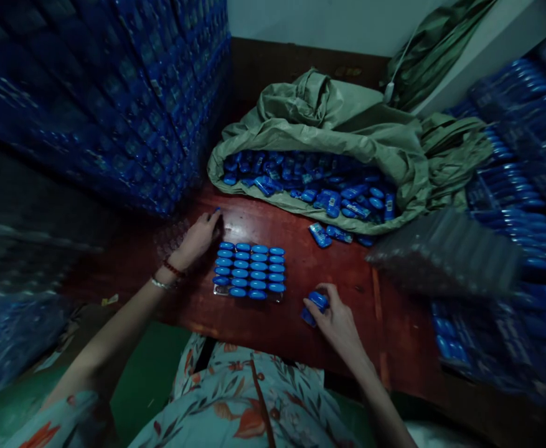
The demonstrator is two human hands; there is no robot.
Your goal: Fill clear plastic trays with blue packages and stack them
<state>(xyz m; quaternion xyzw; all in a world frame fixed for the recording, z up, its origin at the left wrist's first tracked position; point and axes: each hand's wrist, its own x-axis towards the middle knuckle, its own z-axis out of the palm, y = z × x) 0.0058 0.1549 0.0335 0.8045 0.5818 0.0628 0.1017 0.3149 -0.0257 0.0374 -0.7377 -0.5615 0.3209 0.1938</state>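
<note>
A clear tray (pixel 218 290) holding rows of blue oval packs (pixel 240 264) lies on the red table (pixel 296 274) in front of me. Its two front corners show no pack. To the right of the tray, my right hand (pixel 331 311) is closed around a blue pack (pixel 318 300), with more blue beneath its fingers. My left hand (pixel 201 233) is beyond the tray's back left corner, fingers bent together, with a small bit of blue at the fingertips.
A green sack (pixel 286 134) full of blue packs lies open at the back. Loose packs (pixel 320 235) sit before it. Stacked clear trays (pixel 445 255) stand at the right. Tall stacks of blue packages (pixel 114 99) rise at the left, others (pixel 510 193) at the right.
</note>
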